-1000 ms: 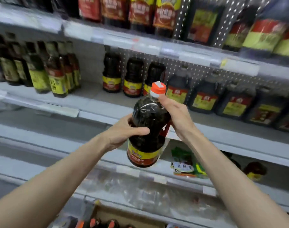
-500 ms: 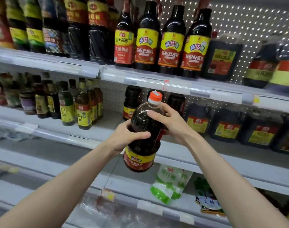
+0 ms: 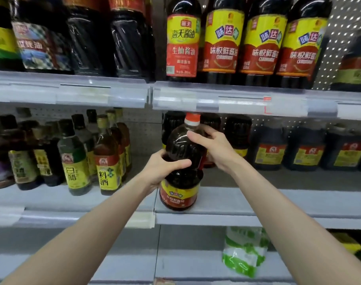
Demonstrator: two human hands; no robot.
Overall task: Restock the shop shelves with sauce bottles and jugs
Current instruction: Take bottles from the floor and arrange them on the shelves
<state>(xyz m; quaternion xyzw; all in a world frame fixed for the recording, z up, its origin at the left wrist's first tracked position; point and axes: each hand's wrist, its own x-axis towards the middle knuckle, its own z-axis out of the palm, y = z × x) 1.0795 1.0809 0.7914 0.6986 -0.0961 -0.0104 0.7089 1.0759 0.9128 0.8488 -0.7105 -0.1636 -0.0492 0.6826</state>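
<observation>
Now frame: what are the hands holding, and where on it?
Both hold one dark sauce bottle: left hand wraps its middle, right hand grips its shoulder below the orange cap.

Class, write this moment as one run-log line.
stage: placing | object: sauce jug at front edge of middle shelf | left hand: grips body | right hand: grips shoulder | released: no

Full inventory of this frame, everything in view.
Shelves: three, pale grey, stacked.
Held jug: one, dark, orange cap, front edge of middle shelf.
Tall bottles: four, dark, yellow-red labels, top shelf right.
Blurred bottles: several, dark, top shelf left.
Small bottles: many, green and amber, middle shelf left.
Dark jugs: at least three, red-yellow labels, middle shelf right.
Pouch: one, green-white, lower shelf.
Left hand: one, grips jug's body.
Right hand: one, grips jug's shoulder.
</observation>
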